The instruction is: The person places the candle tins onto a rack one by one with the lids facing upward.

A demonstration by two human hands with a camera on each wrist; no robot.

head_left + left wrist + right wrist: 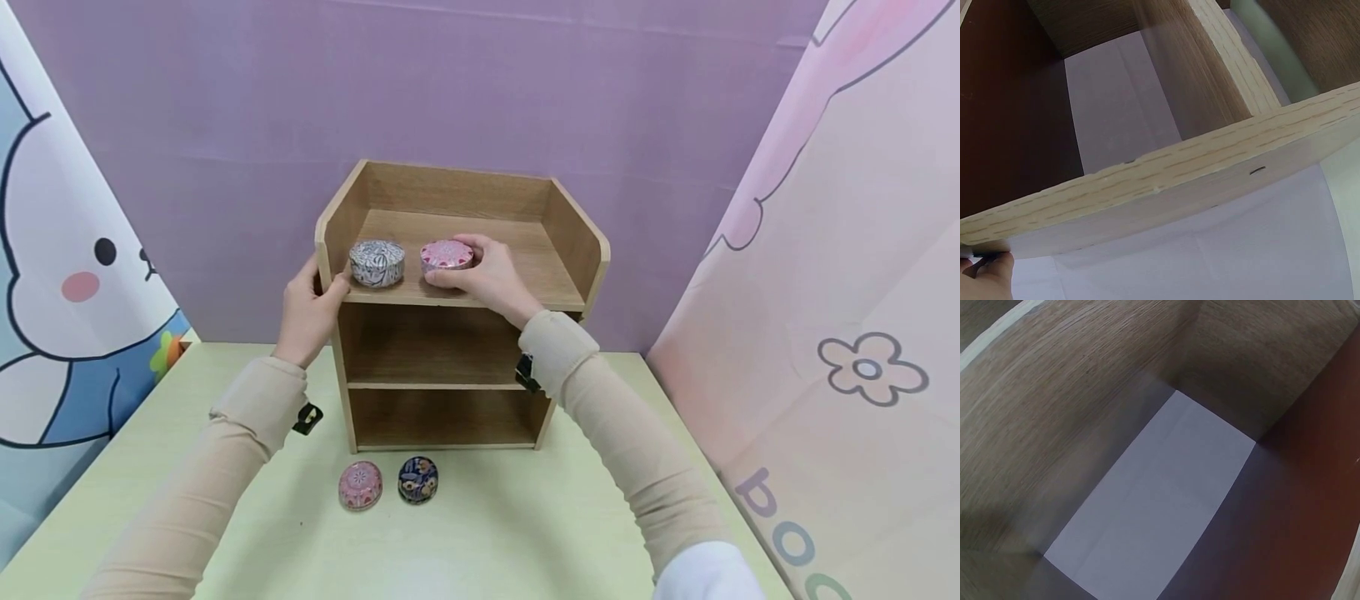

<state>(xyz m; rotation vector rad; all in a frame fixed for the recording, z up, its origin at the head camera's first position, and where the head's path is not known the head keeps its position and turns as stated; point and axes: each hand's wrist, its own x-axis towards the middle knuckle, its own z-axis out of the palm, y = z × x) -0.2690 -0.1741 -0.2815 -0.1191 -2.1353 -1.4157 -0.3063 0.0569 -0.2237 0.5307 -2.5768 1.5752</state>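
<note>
A small wooden shelf unit (442,387) with an upper tray and two compartments below stands on the table. My left hand (309,315) grips its left side panel near the top, thumb at the front edge; in the left wrist view part of that hand (988,279) shows at the lower left corner. On the top board, my right hand (491,275) pinches a round pink patterned tin (446,254) between thumb and fingers. Left of it sits a grey-and-white patterned tin (377,263). The right wrist view shows a compartment interior (1085,406), without the hand.
On the table (450,550) before the unit lie a pink round tin (360,485) and a dark blue floral tin (417,480), side by side. A purple backdrop (465,92) rises behind, and printed panels (810,275) flank both sides.
</note>
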